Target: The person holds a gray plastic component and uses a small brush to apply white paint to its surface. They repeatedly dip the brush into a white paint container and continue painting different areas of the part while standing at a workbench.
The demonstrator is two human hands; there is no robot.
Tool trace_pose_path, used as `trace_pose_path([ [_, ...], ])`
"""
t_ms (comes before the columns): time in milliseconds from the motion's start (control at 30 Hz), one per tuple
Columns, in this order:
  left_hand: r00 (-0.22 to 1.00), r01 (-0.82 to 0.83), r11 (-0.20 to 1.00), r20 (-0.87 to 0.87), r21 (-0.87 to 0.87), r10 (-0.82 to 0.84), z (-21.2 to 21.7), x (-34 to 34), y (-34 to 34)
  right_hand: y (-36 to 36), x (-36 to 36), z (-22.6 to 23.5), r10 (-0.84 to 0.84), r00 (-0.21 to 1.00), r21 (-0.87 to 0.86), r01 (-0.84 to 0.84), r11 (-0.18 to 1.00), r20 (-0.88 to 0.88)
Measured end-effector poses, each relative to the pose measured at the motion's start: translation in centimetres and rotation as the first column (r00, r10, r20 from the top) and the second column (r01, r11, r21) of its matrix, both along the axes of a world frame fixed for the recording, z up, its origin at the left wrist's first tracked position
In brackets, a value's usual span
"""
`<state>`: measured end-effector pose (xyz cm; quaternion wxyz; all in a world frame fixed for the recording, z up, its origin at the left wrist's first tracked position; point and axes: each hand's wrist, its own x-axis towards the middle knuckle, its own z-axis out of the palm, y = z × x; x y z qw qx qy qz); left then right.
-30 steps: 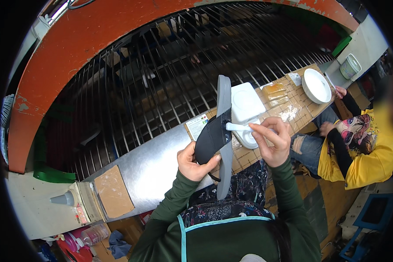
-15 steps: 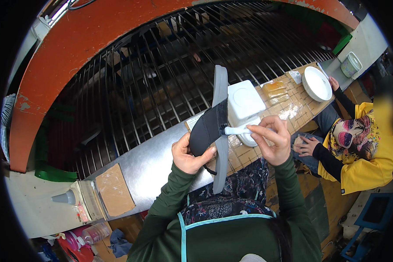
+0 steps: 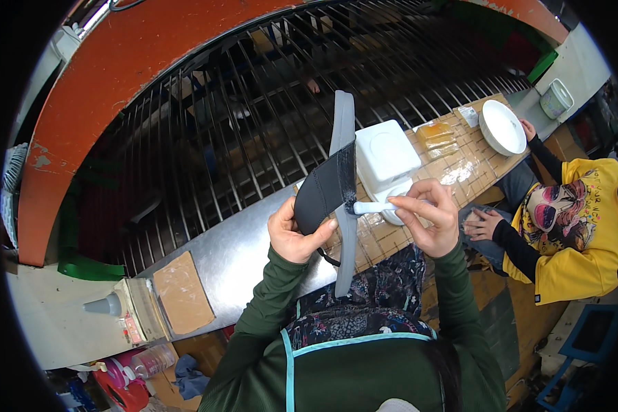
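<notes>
A slide sandal with a grey sole and a wide black strap [image 3: 324, 189] is held up on edge in front of me. My left hand [image 3: 296, 230] is closed around the strap, its thumb pressing the lower edge. In my right hand [image 3: 429, 216] a small brush with a pale handle [image 3: 374, 207] is pinched between thumb and fingers. Its dark tip touches the place where strap meets sole. Just behind, a white square-topped container [image 3: 390, 154] stands on the board; the sandal and my right hand hide part of it.
A row of metal rollers [image 3: 254, 151] runs behind the narrow bench. On the patterned board [image 3: 460, 151] are an amber block in clear wrap [image 3: 437, 139] and a white bowl [image 3: 502, 128]. A person in a yellow top [image 3: 577, 226] sits at the right, one hand by the bowl. Brown cardboard [image 3: 183, 294] lies left.
The sandal has shifted slightly up and tilted a little in my left hand. The brush stays at the strap's edge, still in my right hand.
</notes>
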<state>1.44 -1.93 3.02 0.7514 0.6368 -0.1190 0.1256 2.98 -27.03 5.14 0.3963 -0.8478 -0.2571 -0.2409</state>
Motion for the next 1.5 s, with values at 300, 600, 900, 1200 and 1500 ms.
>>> trace_pose_path([
  [300, 0.998, 0.006, 0.996, -0.058, 0.085, -0.001, -0.1, -0.1, 0.3, -0.1, -0.2, 1.1, -0.038, 0.997, -0.035, 0.04, 0.999, 0.067],
  [600, 0.997, -0.019, 0.991, -0.073, 0.132, 0.029, 0.0, -0.2, 0.2, -0.2, -0.5, 2.9, -0.081, 0.985, -0.164, 0.107, 0.981, 0.153],
  [900, 0.996, 0.02, 0.989, -0.09, 0.146, -0.007, 0.2, -0.2, 0.3, 0.5, -1.2, 2.5, -0.17, 0.943, -0.218, 0.236, 0.947, 0.285],
  [1200, 0.994, 0.086, 0.996, -0.066, -0.007, -0.086, 0.1, 0.4, 0.4, 0.3, -0.1, 1.1, -0.093, 0.984, -0.077, 0.106, 0.991, 0.152],
  [1500, 0.994, 0.067, 0.994, -0.077, -0.081, -0.073, -0.3, 0.7, 0.4, 0.3, -0.3, 0.5, -0.015, 0.999, -0.011, 0.015, 1.0, 0.042],
])
